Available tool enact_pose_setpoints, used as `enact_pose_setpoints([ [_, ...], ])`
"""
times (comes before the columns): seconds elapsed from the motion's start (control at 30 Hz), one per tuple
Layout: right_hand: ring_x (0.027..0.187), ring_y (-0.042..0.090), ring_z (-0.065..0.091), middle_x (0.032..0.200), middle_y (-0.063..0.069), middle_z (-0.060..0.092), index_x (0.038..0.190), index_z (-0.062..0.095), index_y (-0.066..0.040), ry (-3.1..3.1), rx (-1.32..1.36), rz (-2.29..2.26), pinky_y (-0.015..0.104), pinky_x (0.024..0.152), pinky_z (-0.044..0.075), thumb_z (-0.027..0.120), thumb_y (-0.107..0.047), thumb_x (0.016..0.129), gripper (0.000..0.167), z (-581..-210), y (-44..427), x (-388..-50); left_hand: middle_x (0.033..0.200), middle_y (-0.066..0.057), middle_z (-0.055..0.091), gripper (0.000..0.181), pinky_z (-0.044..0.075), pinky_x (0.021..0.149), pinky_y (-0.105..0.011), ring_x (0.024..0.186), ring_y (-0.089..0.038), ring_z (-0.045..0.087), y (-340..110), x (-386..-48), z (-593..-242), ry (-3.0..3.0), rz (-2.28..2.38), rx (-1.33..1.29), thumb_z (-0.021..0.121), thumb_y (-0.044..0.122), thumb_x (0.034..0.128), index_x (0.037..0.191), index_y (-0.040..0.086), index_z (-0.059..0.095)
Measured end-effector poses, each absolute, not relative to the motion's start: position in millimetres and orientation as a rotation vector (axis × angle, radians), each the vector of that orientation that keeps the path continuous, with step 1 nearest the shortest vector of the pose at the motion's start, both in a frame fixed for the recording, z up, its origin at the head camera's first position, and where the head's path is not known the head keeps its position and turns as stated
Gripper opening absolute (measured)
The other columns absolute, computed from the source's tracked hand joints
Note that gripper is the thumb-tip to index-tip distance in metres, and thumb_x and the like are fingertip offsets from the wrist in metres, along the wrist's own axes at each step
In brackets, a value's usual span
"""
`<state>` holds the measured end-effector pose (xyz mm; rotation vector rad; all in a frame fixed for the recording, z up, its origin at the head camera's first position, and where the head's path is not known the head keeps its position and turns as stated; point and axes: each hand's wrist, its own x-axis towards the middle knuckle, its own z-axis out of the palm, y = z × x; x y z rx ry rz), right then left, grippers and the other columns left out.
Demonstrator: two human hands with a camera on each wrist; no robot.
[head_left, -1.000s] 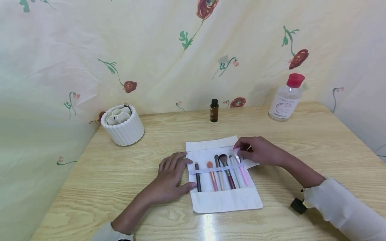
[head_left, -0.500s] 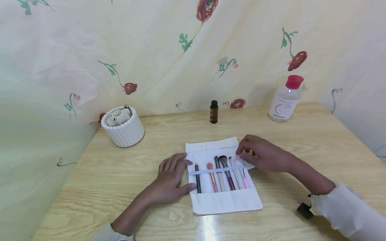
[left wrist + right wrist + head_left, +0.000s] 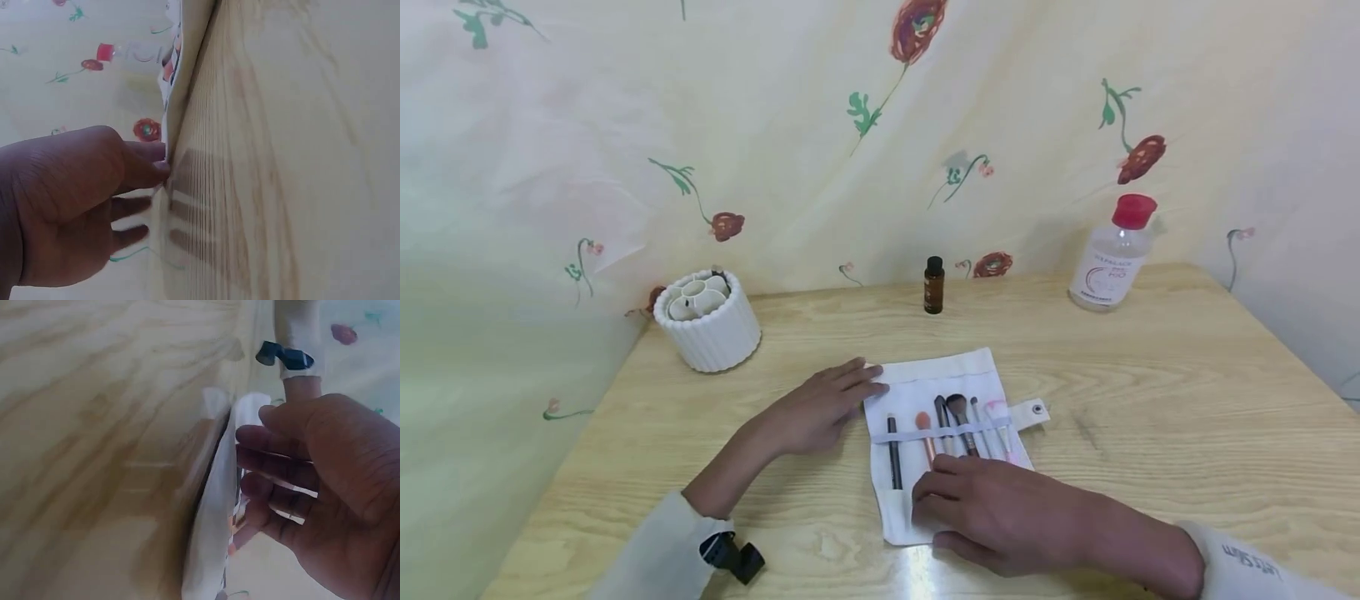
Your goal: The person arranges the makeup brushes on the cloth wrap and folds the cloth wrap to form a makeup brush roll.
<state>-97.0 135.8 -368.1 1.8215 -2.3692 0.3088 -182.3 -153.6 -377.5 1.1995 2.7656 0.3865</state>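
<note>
White roll [image 3: 928,392] lies unfolded on the surface [image 3: 1150,375], 6 brushes [image 3: 957,406] under its lilac band [image 3: 880,437]; right grip [image 3: 1000,517], loosely spread, has moved from pink brush [image 3: 1001,414] to lower flap [image 3: 898,518]; left grip [image 3: 820,412] touches left edge, pinch unclear

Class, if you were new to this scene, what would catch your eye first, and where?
Probably the white brush roll, open on the table with its row of brushes, the left hand at its far left corner and the right hand over its near edge. Next, perhaps, the red-capped bottle at the back right.
</note>
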Motion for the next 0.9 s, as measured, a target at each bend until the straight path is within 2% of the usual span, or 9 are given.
enact_pose_setpoints([
  [0.17, 0.094, 0.008, 0.055, 0.107, -0.013, 0.063, 0.108, 0.066, -0.022, -2.37, 1.741, 0.231, 0.027, 0.081, 0.049, 0.065, -0.027, 0.097, 0.012, -365, 146, -95, 0.158, -0.007, 0.037, 0.048, 0.034, 0.108, -0.06, 0.143, -0.035, 0.033, -159, -177, -370, 2.723, 0.287, 1.144, 0.052, 0.012, 0.1042, 0.151, 0.018, 0.045],
  [0.3, 0.084, 0.005, 0.054, 0.094, -0.016, 0.063, 0.099, 0.067, -0.023, -2.46, 1.621, 0.216, 0.028, 0.072, 0.05, 0.065, -0.027, 0.098, 0.006, -356, 168, -102, 0.151, -0.007, 0.045, 0.047, 0.039, 0.104, -0.058, 0.133, -0.032, 0.043, -164, -159, -358, 2.704, 0.231, 1.065, 0.056, 0.016, 0.1033, 0.149, 0.02, 0.048],
  [0.4, 0.083, 0.007, 0.055, 0.096, -0.015, 0.066, 0.102, 0.07, -0.02, -2.553, 1.503, 0.157, 0.031, 0.071, 0.051, 0.062, -0.035, 0.1, 0.017, -352, 191, -112, 0.139, -0.003, 0.052, 0.045, 0.043, 0.1, -0.049, 0.123, -0.025, 0.049, -162, -140, -347, 2.658, 0.223, 1.024, 0.06, 0.019, 0.1016, 0.145, 0.02, 0.053],
  [0.53, 0.094, 0.011, 0.058, 0.111, -0.011, 0.07, 0.122, 0.07, -0.015, -2.675, 1.365, 0.067, 0.038, 0.08, 0.052, 0.058, -0.051, 0.099, 0.044, -354, 218, -126, 0.119, 0.004, 0.057, 0.042, 0.048, 0.092, -0.034, 0.103, -0.011, 0.053, -155, -117, -332, 2.584, 0.273, 1.052, 0.066, 0.023, 0.0985, 0.139, 0.016, 0.059],
  [0.63, 0.102, 0.014, 0.059, 0.113, -0.015, 0.069, 0.134, 0.063, -0.013, -2.703, 1.33, 0.074, 0.042, 0.085, 0.051, 0.06, -0.055, 0.096, 0.057, -358, 230, -131, 0.107, 0.008, 0.058, 0.04, 0.049, 0.082, -0.027, 0.09, -0.005, 0.052, -149, -111, -330, 2.56, 0.347, 1.057, 0.068, 0.027, 0.097, 0.134, 0.014, 0.06],
  [0.7, 0.103, 0.015, 0.059, 0.115, -0.014, 0.069, 0.132, 0.064, -0.012, -2.669, 1.345, 0.102, 0.042, 0.086, 0.051, 0.064, -0.053, 0.094, 0.055, -363, 232, -133, 0.103, 0.009, 0.056, 0.04, 0.048, 0.08, -0.026, 0.086, -0.004, 0.05, -146, -113, -334, 2.568, 0.375, 1.03, 0.071, 0.031, 0.0945, 0.13, 0.016, 0.061],
  [0.8, 0.101, 0.016, 0.06, 0.123, -0.007, 0.069, 0.12, 0.071, -0.014, -2.568, 1.388, 0.148, 0.042, 0.085, 0.052, 0.071, -0.043, 0.092, 0.04, -368, 231, -133, 0.101, 0.009, 0.05, 0.04, 0.046, 0.079, -0.026, 0.088, -0.005, 0.047, -148, -118, -345, 2.606, 0.373, 1.008, 0.076, 0.036, 0.0904, 0.123, 0.019, 0.06],
  [0.9, 0.101, 0.015, 0.06, 0.128, -0.002, 0.067, 0.112, 0.075, -0.018, -2.551, 1.375, 0.162, 0.042, 0.085, 0.053, 0.074, -0.033, 0.092, 0.025, -369, 229, -132, 0.101, 0.01, 0.048, 0.027, 0.045, 0.08, -0.025, 0.091, -0.007, 0.045, -150, -122, -356, 2.638, 0.422, 1.022, 0.074, 0.034, 0.0923, 0.113, 0.023, 0.061],
])
